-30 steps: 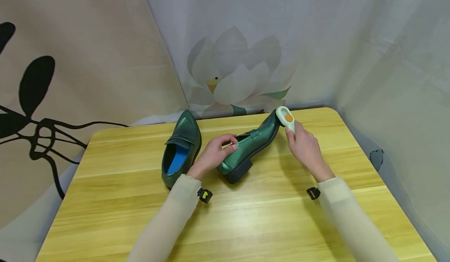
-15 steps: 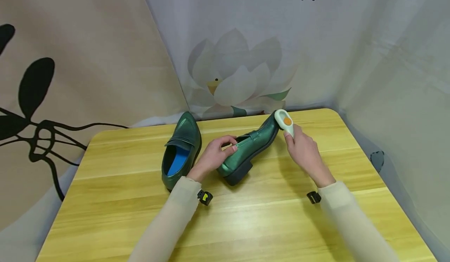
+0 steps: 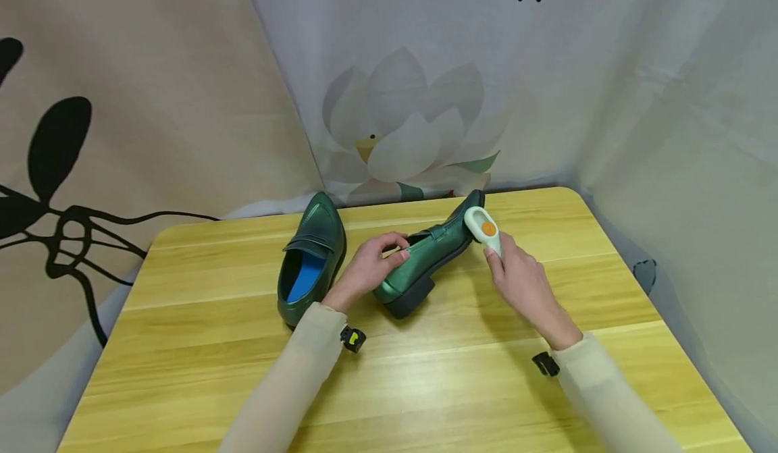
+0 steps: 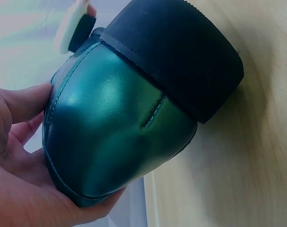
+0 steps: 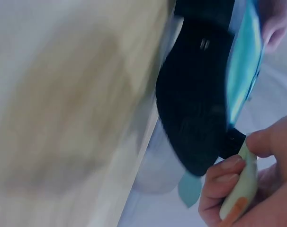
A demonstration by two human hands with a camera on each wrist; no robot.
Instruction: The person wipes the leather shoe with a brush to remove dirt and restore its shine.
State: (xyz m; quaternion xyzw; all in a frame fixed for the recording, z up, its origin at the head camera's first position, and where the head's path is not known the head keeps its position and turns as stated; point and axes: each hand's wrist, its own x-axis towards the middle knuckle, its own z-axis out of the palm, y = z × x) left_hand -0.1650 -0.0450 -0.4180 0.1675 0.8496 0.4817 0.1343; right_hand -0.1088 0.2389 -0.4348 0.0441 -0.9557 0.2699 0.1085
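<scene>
The shoe (image 3: 434, 254) is tilted on the far side of the table (image 3: 425, 385), its toe raised and pointing away to the right; whether the heel (image 4: 181, 52) touches the wood, one cannot tell. The left hand (image 3: 369, 264) grips its rear part near the opening, thumb and fingers bent around it. The right hand (image 3: 524, 281) holds the brush (image 3: 480, 223) by the narrow end, fingers curled around, with the head by the side of the toe; contact is not clear. The other shoe (image 3: 322, 227) stands on the table near the left forearm. The held shoe is probably not heavy, with more weight at the thick heel, a stiff sole and a softer upper. Its glossy skin may slip or scratch, so the opening's edge seems the safest hold.
</scene>
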